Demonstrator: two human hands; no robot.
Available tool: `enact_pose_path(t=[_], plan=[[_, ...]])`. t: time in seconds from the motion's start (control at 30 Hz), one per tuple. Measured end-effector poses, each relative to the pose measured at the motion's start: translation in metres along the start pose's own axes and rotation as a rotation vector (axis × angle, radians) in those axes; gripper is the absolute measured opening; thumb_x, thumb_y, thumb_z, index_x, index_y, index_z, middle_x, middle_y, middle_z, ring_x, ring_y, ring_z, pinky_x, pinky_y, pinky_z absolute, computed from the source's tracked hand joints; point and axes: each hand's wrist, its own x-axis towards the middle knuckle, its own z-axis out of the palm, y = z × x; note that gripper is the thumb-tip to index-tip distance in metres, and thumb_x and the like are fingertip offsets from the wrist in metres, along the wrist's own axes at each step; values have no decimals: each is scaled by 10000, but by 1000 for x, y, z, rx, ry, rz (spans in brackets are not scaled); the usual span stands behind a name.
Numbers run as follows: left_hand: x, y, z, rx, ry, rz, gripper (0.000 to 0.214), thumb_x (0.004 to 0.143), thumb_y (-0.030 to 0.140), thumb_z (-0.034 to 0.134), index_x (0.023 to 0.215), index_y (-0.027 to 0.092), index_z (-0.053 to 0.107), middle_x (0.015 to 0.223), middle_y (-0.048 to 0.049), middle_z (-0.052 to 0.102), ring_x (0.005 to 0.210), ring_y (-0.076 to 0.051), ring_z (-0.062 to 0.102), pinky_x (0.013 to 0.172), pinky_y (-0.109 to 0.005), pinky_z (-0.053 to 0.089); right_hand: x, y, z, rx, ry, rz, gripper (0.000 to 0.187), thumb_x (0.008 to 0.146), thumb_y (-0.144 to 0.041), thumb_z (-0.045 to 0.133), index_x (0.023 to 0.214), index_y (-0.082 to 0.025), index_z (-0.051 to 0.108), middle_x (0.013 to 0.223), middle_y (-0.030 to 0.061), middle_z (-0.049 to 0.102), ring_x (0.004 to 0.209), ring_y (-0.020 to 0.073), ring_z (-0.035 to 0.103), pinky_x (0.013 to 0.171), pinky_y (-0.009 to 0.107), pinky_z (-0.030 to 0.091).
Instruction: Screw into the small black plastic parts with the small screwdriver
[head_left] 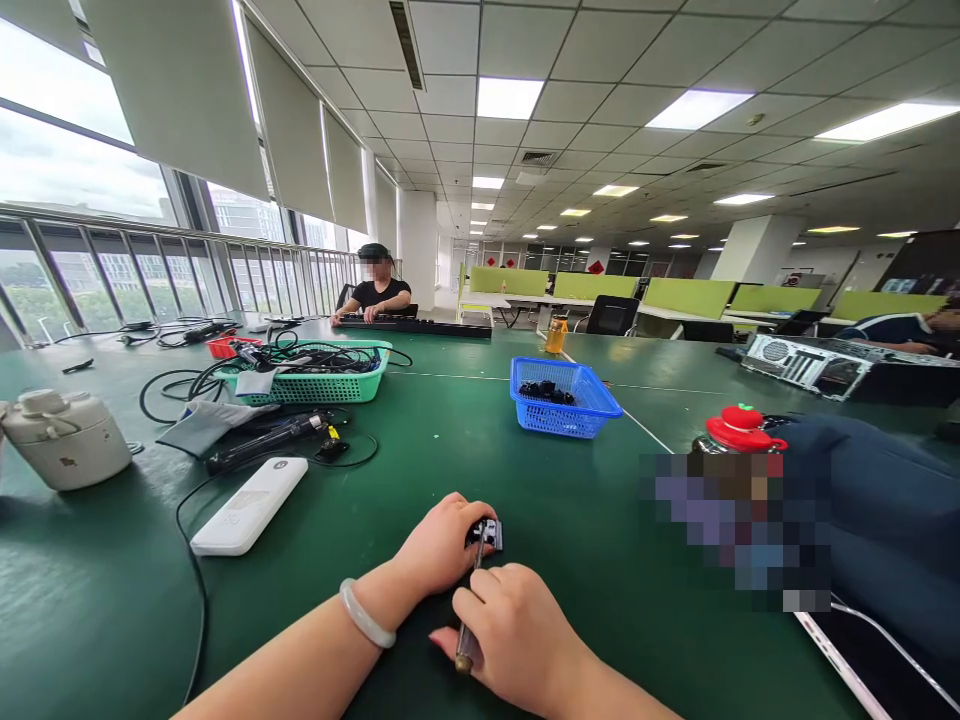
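On green table (450, 450): metal part (489, 533), white box (250, 506), cable (196, 580), jug (64, 440), green basket (315, 385), blue basket (564, 412), keyboard (420, 325), bottle (556, 334), computer case (802, 362).

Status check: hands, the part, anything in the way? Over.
Left hand pins small metal part on green table. Right hand grips screwdriver, tip at the part. Blue basket sits farther off, apart.

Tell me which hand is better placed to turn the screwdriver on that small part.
Right, likely: the right hand grips the screwdriver, its tip at the small part, while the left hand steadies that part.
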Motion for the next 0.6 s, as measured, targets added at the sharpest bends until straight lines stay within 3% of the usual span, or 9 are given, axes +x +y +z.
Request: enact_pose_path(t=[0.23,0.43,0.5,0.6], plan=[[1,-8,3,20,-26,-34,359,786,278,609,1142,236,616,979,-64,635,955,-216,580,877,-336,464,1,31,-15,504,100,333,376,923,-322,456,574,-182,442,554,-28,426,494,87,388,496,222,281],[0,-5,0,8,-42,-16,369,779,322,622,1138,238,612,971,-63,640,943,-228,587,858,-346,467,-5,65,-5,1016,238,907,482,899,-580,425,610,-196,464,451,-63,337,400,85,317,415,217,263],[-1,-4,-1,9,-44,-17,369,781,316,612,1141,238,611,970,-65,638,936,-227,590,853,-344,469,-7,68,-2,1102,255,972,479,874,-624,439,655,-199,474,440,-70,355,378,81,303,394,211,251],[-2,-4,-2,24,-36,-18,376,773,314,610,1142,243,614,968,-64,638,925,-226,593,851,-344,469,-8,64,-5,1082,222,918,441,898,-607,409,747,-201,493,474,-62,413,390,87,327,402,211,264]])
